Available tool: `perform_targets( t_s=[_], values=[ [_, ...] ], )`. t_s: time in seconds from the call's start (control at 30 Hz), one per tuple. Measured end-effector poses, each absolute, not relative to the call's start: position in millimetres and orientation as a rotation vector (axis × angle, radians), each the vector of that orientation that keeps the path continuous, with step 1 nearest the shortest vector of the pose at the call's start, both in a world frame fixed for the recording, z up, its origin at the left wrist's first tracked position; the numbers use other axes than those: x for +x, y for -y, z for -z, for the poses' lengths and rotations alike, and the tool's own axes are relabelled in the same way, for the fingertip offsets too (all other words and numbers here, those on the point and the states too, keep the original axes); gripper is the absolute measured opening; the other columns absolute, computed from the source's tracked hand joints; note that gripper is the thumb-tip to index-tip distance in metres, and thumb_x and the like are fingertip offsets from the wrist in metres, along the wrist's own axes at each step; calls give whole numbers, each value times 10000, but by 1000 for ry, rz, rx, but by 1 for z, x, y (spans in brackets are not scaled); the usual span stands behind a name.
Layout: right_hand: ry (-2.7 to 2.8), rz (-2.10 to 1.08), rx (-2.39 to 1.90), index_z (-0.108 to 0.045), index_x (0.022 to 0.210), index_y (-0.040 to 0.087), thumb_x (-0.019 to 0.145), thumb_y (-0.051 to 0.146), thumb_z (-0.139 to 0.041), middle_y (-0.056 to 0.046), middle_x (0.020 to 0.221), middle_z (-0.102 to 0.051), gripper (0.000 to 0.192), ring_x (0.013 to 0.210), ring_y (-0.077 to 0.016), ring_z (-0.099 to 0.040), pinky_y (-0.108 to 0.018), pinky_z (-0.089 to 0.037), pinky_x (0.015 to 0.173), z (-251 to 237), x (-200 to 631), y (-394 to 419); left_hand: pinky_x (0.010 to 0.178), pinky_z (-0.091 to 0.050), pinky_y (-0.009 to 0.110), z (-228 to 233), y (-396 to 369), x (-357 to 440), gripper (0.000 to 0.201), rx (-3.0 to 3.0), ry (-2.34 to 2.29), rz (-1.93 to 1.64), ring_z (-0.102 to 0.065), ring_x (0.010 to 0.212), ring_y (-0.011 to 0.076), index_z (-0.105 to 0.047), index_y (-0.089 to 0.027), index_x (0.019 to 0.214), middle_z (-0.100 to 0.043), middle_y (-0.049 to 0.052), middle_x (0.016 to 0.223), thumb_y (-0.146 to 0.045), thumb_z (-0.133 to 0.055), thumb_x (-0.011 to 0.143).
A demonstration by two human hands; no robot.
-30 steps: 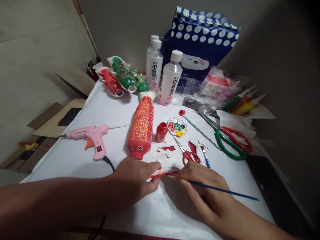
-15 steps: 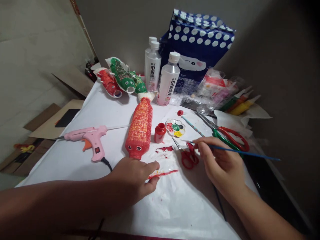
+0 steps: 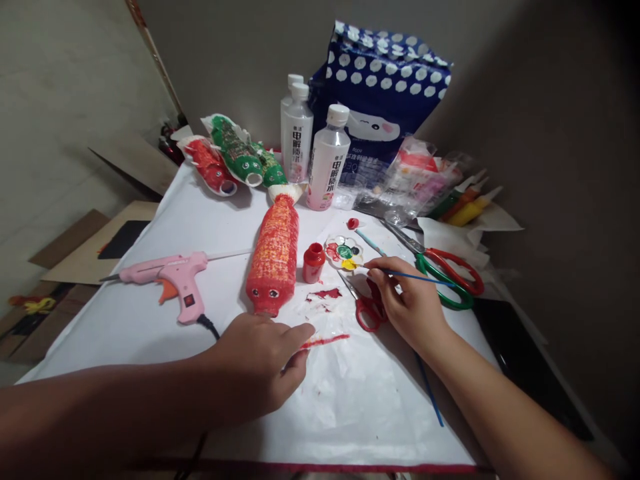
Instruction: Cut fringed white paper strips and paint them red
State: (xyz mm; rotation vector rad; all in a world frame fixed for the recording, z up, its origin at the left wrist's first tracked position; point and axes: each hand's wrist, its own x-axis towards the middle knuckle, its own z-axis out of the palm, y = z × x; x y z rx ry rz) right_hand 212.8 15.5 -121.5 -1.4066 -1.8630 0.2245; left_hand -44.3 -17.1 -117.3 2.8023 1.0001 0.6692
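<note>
While its bristles dip into the yellow well of a small paint palette [image 3: 343, 251], a thin blue paintbrush [image 3: 415, 276] is pinched in the closed grip of the person's right hand [image 3: 407, 303], its handle running back over the hand toward the big red-and-green scissors [image 3: 443, 270]. Directly under that hand lie small red scissors [image 3: 367, 310], and a second blue brush [image 3: 430, 399] rests on the table below the wrist. Just left of the palette stands an open red paint pot [image 3: 313, 263], with red smears on the white table [image 3: 150, 320] covering before it. The left hand [image 3: 260, 367] lies low on the table, its fingers pressing one end of a narrow red-painted strip [image 3: 325, 341], the grip nearly closed around it. Beyond that hand's knuckles lies a red fish-shaped bottle [image 3: 273, 257]; farther left, a pink glue gun [image 3: 170, 280]. At the far edge stand white drink bottles [image 3: 327, 160] and a blue dotted bag [image 3: 380, 100].
</note>
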Motion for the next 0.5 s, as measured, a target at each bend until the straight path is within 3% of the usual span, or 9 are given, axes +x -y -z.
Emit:
perform_targets(
  t_s=[0.27,0.4,0.5],
  values=[
    [1875,-203,-1380,-622,982,208,911,164,-522,-64,910,-691,130,737,-198,-640,-293,-497,590,125,215,-17,466,-417,329,120,17,-42,274,2810,-915,-815,-612,457,176,-583,-136,1075,-651,-30,595,-128,-547,804],
    [1832,-186,-1317,-616,942,200,923,158,-520,-50,855,-679,106,736,-180,-635,-297,-492,650,108,207,-3,457,-421,333,121,17,-40,285,2821,-916,-842,-609,448,178,-577,-117,1105,-652,-26,588,-154,-564,822],
    [1843,-391,-1166,-598,879,195,920,105,-504,-19,748,-628,136,672,-152,-604,-282,-480,638,93,199,18,467,-432,331,123,18,-39,268,2832,-924,-839,-632,472,182,-579,-113,1096,-667,-17,602,-168,-570,834]
  ],
)
